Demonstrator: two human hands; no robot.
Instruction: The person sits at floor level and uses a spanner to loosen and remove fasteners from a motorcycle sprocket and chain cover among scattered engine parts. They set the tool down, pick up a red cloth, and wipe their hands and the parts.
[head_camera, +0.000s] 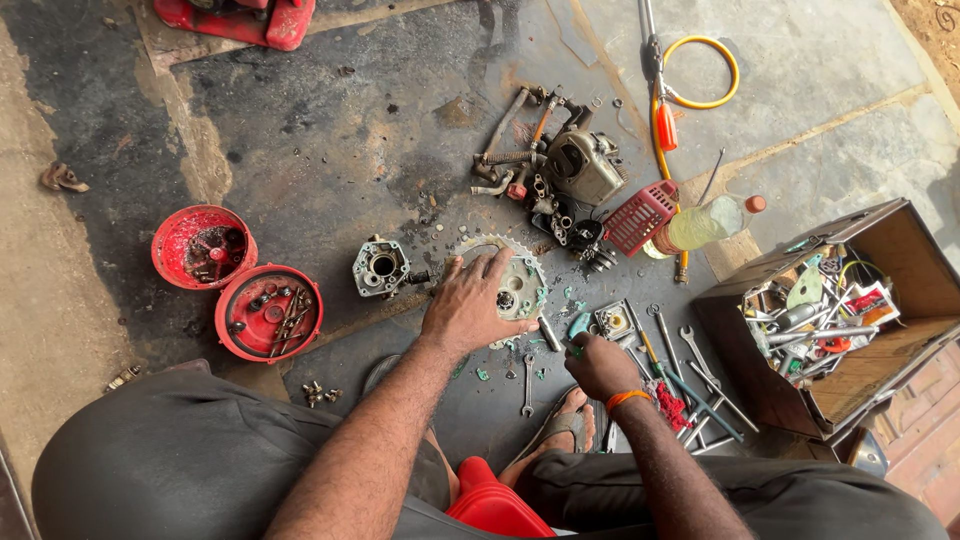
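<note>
Toothed engine cover (520, 285) lies flat on the stained floor (330, 130), pinned under the left hand (468, 305), fingers spread. Right hand (600, 365) is closed around a teal-handled tool (578, 328). Stripped engine parts (570, 170) surround; reassembly not evident.

A floor-level repair workshop: oil-stained concrete floor (330, 130), stripped engine parts (575, 165) at upper centre, wooden toolbox (880, 380) (right side) full of tools.
</note>
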